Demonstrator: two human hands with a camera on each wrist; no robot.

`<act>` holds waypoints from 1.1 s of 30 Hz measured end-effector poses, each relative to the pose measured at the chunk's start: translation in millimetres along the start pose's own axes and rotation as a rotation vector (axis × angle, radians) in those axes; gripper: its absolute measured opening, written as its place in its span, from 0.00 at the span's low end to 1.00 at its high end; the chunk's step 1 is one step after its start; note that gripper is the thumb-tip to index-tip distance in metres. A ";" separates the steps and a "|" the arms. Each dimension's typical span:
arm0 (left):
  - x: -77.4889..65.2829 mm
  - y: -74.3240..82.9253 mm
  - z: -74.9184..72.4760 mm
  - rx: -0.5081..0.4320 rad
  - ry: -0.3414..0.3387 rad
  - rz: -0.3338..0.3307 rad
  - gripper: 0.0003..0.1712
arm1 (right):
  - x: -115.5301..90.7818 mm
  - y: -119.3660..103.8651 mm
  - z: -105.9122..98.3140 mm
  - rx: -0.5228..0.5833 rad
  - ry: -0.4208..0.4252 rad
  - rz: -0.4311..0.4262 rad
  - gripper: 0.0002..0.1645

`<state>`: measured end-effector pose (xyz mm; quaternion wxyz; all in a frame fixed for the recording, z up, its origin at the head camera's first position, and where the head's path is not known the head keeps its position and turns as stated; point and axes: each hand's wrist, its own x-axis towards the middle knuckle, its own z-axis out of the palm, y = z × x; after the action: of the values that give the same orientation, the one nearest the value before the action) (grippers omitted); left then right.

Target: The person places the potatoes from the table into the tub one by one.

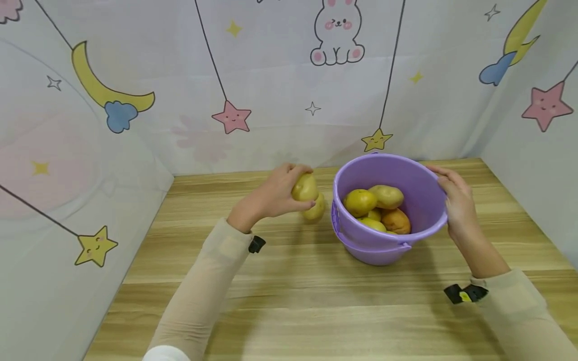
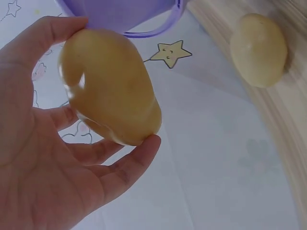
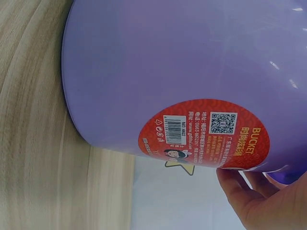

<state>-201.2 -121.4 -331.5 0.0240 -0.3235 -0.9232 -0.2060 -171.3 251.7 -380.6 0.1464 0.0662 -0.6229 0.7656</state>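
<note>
A pale yellow potato [image 1: 305, 186] is in my left hand [image 1: 282, 192], its thumb and fingers curled around it above the table, left of the purple bucket [image 1: 384, 244]. The left wrist view shows this potato [image 2: 112, 86] with the fingertips on its ends. A second potato [image 1: 317, 209] lies on the table just beyond it, partly covered in the head view. My right hand [image 1: 458, 205] grips the bucket's right rim. Several yellow potato-like pieces [image 1: 386, 196] and an orange-brown one [image 1: 396, 221] sit inside the bucket.
The wood-grain table [image 1: 289, 301] meets a printed cloth backdrop [image 1: 275, 65] at the back and sides. The bucket's purple handle [image 1: 375, 249] hangs down across its front. A red label [image 3: 206, 136] is stuck to the bucket's outer wall.
</note>
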 end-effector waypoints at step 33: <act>36.9 88.1 -7.3 0.037 -0.014 0.175 0.41 | -1.2 -3.1 -0.7 0.014 -0.012 0.018 0.17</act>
<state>-177.4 -40.4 -286.1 0.0412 -0.4038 -0.8952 -0.1840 -169.1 252.8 -378.2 0.1353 0.0663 -0.6191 0.7707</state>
